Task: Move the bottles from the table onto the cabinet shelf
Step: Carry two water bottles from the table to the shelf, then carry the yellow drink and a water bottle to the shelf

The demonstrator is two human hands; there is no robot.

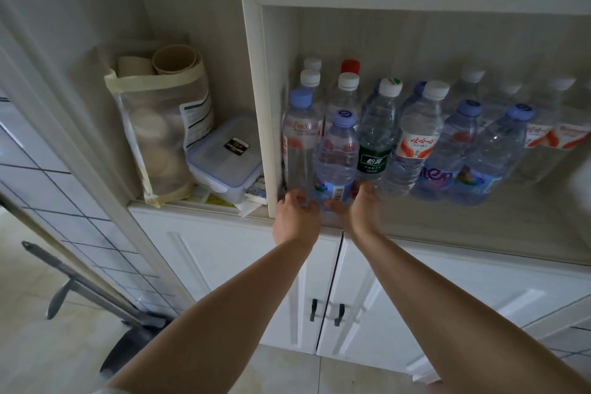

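Both forearms reach forward from the bottom edge. Left hand (295, 209) and right hand (358, 206) cup the base of a blue-capped water bottle (337, 160), fingers curled round it from either side. Bottle stands upright at front left of the cabinet shelf (447, 221), touching the other water bottles (415, 141) packed behind and beside it. Lidded plastic container (224, 163) sits left of the cabinet wall.

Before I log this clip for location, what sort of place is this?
Probably a home kitchen or pantry corner: a white cabinet with a shelf full of bottles, a food container beside it, a tiled wall. Both hands hold one bottle.
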